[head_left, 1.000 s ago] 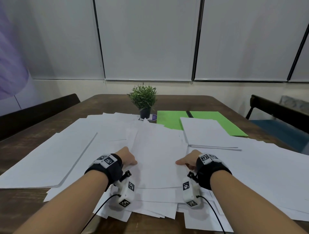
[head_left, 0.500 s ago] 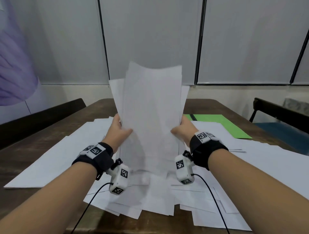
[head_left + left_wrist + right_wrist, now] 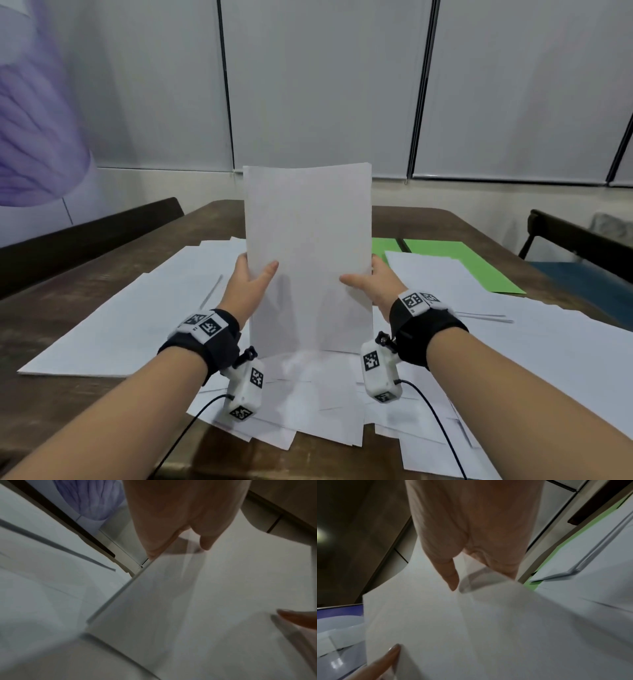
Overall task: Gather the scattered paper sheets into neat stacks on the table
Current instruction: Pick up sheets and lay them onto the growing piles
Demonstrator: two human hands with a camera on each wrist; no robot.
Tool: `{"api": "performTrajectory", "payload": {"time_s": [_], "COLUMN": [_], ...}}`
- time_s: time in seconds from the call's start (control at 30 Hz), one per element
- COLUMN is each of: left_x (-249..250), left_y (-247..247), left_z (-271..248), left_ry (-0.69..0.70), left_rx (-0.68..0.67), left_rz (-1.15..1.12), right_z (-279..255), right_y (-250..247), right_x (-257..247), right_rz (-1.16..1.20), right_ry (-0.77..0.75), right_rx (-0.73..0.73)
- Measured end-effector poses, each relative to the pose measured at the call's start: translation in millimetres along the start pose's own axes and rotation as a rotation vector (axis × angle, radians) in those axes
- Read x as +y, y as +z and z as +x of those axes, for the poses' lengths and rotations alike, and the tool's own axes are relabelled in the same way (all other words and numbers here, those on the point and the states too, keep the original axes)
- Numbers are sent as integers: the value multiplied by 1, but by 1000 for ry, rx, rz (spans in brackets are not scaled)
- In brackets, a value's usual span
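Observation:
I hold a squared-up bundle of white paper sheets (image 3: pixel 308 246) upright on its bottom edge in the middle of the table. My left hand (image 3: pixel 251 277) grips its left edge, thumb in front and fingers behind. My right hand (image 3: pixel 364 279) grips the right edge the same way. Each wrist view shows a thumb lying on the bundle's (image 3: pixel 205 601) front face (image 3: pixel 471 622). Loose white sheets (image 3: pixel 322 411) lie scattered under the bundle near the front edge. More large sheets (image 3: pixel 113 325) lie to the left and others (image 3: pixel 548 359) to the right.
A green folder (image 3: pixel 479 267) lies at the back right, partly under a flat paper stack (image 3: pixel 435 274). The brown wooden table (image 3: pixel 51 411) shows bare at the front left. Dark chairs stand at the left (image 3: pixel 85 240) and right (image 3: pixel 582 240). Blinds cover the wall behind.
Both hands lifted sheets off the table and stood them upright. The fanned, uneven sheets are now aligned into one even bundle, lower and resting on its bottom edge. The plant is hidden behind it.

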State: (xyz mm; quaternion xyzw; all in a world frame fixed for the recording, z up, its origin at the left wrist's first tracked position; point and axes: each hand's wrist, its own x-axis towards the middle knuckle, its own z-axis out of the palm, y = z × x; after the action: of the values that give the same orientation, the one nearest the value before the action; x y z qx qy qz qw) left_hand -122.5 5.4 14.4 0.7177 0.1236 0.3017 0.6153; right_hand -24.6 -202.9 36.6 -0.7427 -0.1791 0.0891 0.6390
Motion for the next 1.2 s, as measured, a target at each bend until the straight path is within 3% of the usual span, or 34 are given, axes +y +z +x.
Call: {"api": "performTrajectory", "payload": {"time_s": [0.23, 0.4, 0.57, 0.67, 0.77, 0.83, 0.93, 1.07, 1.2], "left_x": [11, -14, -31, -42, -58, -64, -61, -56, -43], "left_y": [22, 27, 18, -2, -26, -33, -27, -13, 10], "left_z": [0, -3, 7, 15, 24, 24, 19, 22, 14], "left_ry": [50, -158, -276, -388, -542, -623, -653, -626, -556], "left_rx": [75, -5, -82, -57, -41, -132, -310, -446, -664], "left_rz": [-79, 104, 249, 465, 869, 1082, 1200, 1263, 1393], "right_z": [13, 14, 22, 25, 22, 19, 18, 23, 23], "right_y": [5, 9, -11, -29, -46, -49, -49, -49, -49], "right_x": [-2, 23, 28, 39, 62, 74, 76, 68, 66], "right_rz": [19, -81, -183, -389, -607, -620, -816, -977, -1091], "right_ry": [-81, 2, 16, 155, 330, 425, 507, 450, 482], "right_rx": [120, 140, 189, 158, 61, -31, -99, -127, -193]}}
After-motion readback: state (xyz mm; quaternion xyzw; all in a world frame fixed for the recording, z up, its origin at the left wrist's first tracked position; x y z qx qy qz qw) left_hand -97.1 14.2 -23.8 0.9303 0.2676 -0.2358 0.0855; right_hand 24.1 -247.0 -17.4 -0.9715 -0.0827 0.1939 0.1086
